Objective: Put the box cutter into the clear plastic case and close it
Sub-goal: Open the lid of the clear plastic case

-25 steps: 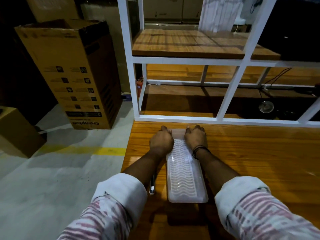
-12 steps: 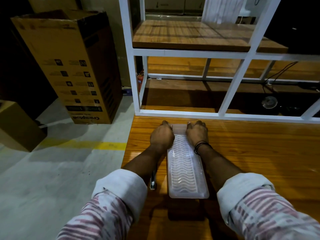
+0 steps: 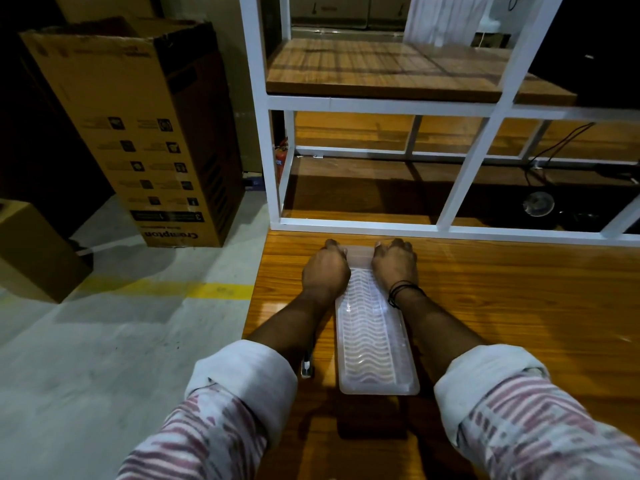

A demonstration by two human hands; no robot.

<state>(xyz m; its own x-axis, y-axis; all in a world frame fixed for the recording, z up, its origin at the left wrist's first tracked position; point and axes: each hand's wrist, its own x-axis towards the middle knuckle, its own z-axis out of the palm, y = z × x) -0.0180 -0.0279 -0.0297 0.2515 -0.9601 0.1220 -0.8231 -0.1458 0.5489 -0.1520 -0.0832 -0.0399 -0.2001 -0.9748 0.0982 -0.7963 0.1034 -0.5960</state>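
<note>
A long clear plastic case [image 3: 375, 344] with a wavy ribbed lid lies lengthwise on the wooden table [image 3: 512, 306], lid down. My left hand [image 3: 325, 271] grips its far left corner and my right hand [image 3: 394, 265] grips its far right corner, fingers curled over the far end. A small metallic end of the box cutter [image 3: 307, 367] shows on the table just left of the case, mostly hidden under my left forearm.
A white metal shelf frame [image 3: 464, 188] with wooden boards stands right behind the table's far edge. A tall cardboard box [image 3: 138, 133] and a smaller one [image 3: 31, 251] stand on the concrete floor to the left. The table's left edge runs beside my left arm.
Both hands stay on the case's far end. The view has tilted slightly, so the scene sits a little higher than one second ago.
</note>
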